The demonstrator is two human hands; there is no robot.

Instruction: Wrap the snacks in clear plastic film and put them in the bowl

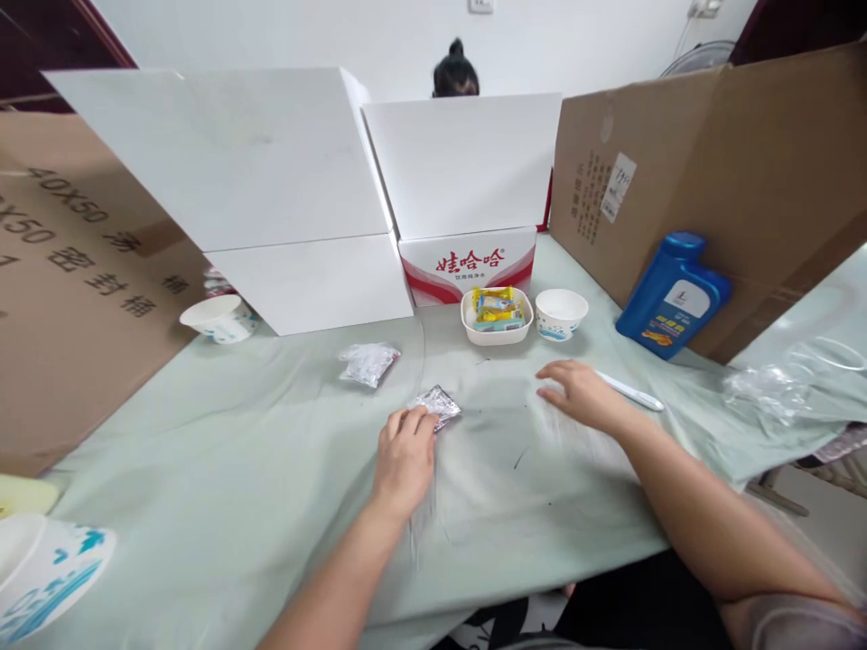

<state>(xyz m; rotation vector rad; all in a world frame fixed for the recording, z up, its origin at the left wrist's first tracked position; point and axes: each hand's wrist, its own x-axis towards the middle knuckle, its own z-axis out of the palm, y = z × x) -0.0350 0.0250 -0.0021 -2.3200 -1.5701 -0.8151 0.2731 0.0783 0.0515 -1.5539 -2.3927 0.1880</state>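
Head view (only one): L hand (pixel 405 465) is on the silver pkt (pixel 442 406), which lies on the green cloth (pixel 304 451) in front of the person, approx. mid-table. Fingers are bent over its near L side; can't tell if they pinch it or just rest on it, as the fingertips partly hide the contact. R hand (pixel 586 395) is open w/ fingers loosely curved, holding nothing, low over the cloth next to a white stick (pixel 633 393). Progress, I'd judge: early stage of handling. Done: contact w/ the pkt. Not done: pkt isn't up off the cloth, & R hand has no part in it yet. A 2nd pkt (pixel 369 364), whitish & shiny, lies untouched a bit farther off to the L. Yellow packs (pixel 498 302) already sit in the squarish bowl (pixel 498 338), & a round paper bowl (pixel 559 331) stands just R of it; neither hand is on those. Blue bottle (pixel 677 298) leans vs. the brown carton (pixel 650 171) on the R, also untouched, w/ crumpled clear plastic (pixel 769 393) nearby.
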